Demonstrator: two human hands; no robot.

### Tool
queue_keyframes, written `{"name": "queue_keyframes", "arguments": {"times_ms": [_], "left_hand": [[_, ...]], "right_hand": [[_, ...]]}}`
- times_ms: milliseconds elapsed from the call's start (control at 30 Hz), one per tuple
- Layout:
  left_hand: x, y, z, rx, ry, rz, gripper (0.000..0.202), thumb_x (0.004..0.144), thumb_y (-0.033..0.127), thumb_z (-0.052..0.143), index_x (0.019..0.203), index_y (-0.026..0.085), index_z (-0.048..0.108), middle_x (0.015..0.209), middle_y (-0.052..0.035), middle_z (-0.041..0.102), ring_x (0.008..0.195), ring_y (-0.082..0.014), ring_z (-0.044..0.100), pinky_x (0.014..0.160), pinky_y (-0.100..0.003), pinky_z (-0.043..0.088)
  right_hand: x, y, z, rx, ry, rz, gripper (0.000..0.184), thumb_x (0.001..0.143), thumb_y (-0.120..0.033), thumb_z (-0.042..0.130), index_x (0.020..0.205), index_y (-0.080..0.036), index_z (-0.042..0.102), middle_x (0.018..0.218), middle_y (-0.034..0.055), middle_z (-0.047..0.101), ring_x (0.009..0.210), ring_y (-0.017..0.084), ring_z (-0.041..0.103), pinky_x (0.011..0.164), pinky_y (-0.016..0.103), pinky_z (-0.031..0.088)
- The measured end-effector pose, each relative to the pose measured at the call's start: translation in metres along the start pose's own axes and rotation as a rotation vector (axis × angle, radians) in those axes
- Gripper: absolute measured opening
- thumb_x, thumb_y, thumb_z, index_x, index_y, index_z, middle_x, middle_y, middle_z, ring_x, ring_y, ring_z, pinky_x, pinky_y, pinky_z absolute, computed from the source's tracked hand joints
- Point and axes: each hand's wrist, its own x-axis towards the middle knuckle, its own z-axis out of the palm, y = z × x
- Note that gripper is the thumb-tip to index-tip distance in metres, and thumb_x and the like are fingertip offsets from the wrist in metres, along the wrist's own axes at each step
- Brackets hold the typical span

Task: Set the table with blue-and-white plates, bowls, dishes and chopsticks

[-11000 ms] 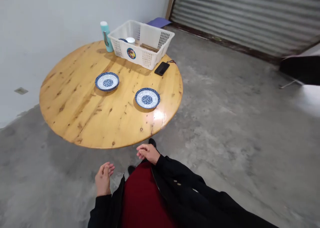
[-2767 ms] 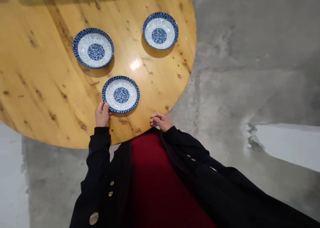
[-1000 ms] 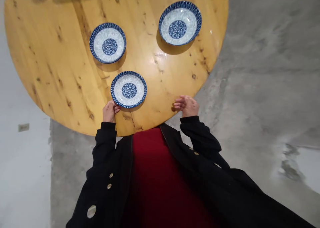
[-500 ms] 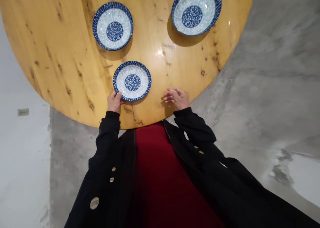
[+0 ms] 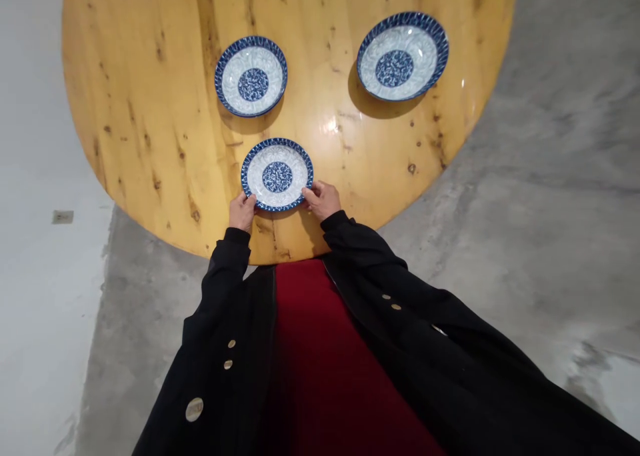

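Closest to my body is a blue-and-white plate with a dark blue patterned rim and a round blue centre. My left hand grips its near-left rim, thumb on top and fingers hidden beneath. On the near-right rim, my right hand holds the same plate, its thumb over the edge. Beyond it lies a second, deeper blue-and-white dish, slightly to the left. A larger blue-and-white bowl sits farther off to the right. Neither of these is touched by my hands.
All the dishes are over a round, glossy wooden table with dark knots. Its curved near edge is right in front of my body. Grey concrete floor surrounds it, and a white wall with a small socket plate stands at left.
My right hand has moved left from the bare tabletop and taken hold of the plate's right rim. My left hand keeps its grip. The camera view has shifted.
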Motion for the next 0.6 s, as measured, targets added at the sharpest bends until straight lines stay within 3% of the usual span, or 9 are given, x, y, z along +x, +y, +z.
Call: {"name": "queue_keyframes", "arguments": {"times_ms": [167,300,433,600], "left_hand": [[-0.003,0.001,-0.003,-0.002,0.010,-0.026,0.023,0.072,0.037,0.071,0.078,0.016,0.062,0.065,0.0014,0.057,0.057,-0.0106,0.051,0.053,-0.022,0.045],[-0.012,0.001,-0.008,-0.023,0.053,-0.063,0.036,0.074,0.051,0.069,0.081,0.017,0.061,0.068,0.0008,0.059,0.060,-0.0107,0.055,0.057,-0.021,0.047],[-0.028,-0.006,-0.019,-0.063,0.134,-0.082,0.043,0.076,0.059,0.066,0.085,0.017,0.061,0.074,-0.0026,0.065,0.064,-0.0117,0.063,0.061,-0.023,0.049],[-0.050,-0.015,-0.045,-0.098,0.211,-0.143,0.041,0.075,0.056,0.068,0.082,0.016,0.062,0.074,-0.0060,0.069,0.062,-0.0127,0.064,0.061,-0.024,0.049]], "right_hand": [[-0.006,-0.010,-0.001,0.090,0.037,0.054,0.034,0.081,-0.053,0.060,0.073,-0.020,0.061,0.059,0.0043,0.065,0.065,0.023,0.067,0.061,0.031,0.055],[-0.016,-0.013,-0.003,0.318,0.045,0.117,0.045,0.076,-0.065,0.062,0.078,-0.020,0.062,0.057,0.0027,0.065,0.052,0.020,0.065,0.049,0.030,0.054],[-0.029,-0.002,-0.008,0.521,0.098,0.188,0.053,0.070,-0.069,0.070,0.080,-0.018,0.062,0.061,0.0030,0.067,0.047,0.015,0.063,0.043,0.025,0.052],[-0.047,0.015,-0.014,0.559,0.147,0.271,0.059,0.062,-0.068,0.077,0.085,-0.016,0.066,0.063,0.0045,0.070,0.047,0.016,0.065,0.044,0.025,0.054]]}}
